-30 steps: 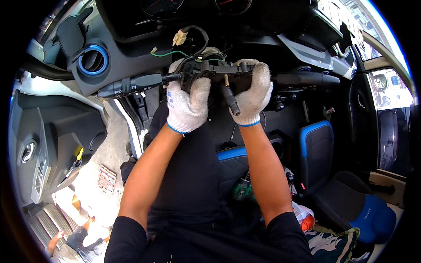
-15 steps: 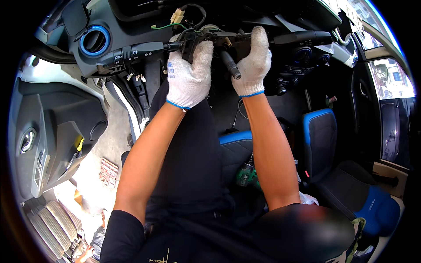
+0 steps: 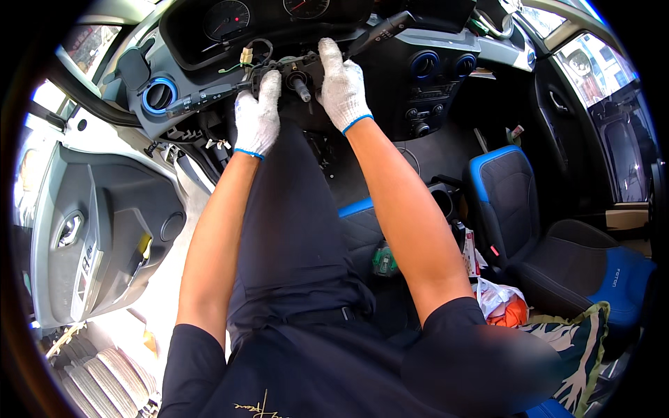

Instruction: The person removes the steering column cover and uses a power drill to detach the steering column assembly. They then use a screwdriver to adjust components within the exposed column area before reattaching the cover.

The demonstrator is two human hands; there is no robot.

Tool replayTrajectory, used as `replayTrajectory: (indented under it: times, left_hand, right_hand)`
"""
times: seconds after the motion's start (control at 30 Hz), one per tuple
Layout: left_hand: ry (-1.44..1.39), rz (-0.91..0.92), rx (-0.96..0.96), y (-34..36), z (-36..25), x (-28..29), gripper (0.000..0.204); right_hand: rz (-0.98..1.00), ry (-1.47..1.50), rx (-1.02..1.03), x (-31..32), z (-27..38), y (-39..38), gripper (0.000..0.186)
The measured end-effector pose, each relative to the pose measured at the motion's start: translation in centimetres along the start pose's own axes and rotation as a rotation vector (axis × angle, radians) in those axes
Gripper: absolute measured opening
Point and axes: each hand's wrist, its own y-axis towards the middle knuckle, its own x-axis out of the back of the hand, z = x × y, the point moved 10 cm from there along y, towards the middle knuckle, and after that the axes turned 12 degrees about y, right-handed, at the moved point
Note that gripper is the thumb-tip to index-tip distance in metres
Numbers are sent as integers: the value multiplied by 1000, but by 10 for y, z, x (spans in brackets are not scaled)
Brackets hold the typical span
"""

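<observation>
My left hand [image 3: 258, 120] and my right hand [image 3: 341, 92], in white knit gloves with blue cuffs, grip either side of a black switch housing [image 3: 312, 70] on the steering column; their fingertips are partly hidden behind it. A bare shaft [image 3: 302, 88] sticks out toward me between them. The left stalk [image 3: 198, 102] extends level beside my left hand, while the right stalk [image 3: 378, 35] angles up above my right hand. A cream connector [image 3: 247, 57] and a green wire hang on a dark cable above the housing.
Around me are the dashboard with gauges [image 3: 226, 21], center controls [image 3: 425, 104], an open driver's door [image 3: 115, 230] and a black-blue seat [image 3: 564, 258]. A green power tool [image 3: 383, 259], bags [image 3: 498, 299] and camouflage fabric [image 3: 578, 348] lie at the right; tires [image 3: 104, 369] stand outside, lower left.
My gloved hands and the switch housing have risen in the picture. The right stalk has swung from level to tilted upward. The view has shifted, showing more of the gauges.
</observation>
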Motion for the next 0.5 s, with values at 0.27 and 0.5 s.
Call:
replayTrajectory:
  times: [0.27,0.5]
  left_hand:
    - [130,-27,-125,2,-21,5,50]
    - [223,-95,-57,-4,-33,12,55]
  right_hand:
    - [-34,-510,212,1,46,-19,86]
    - [-54,-453,207,-5,52,-20,79]
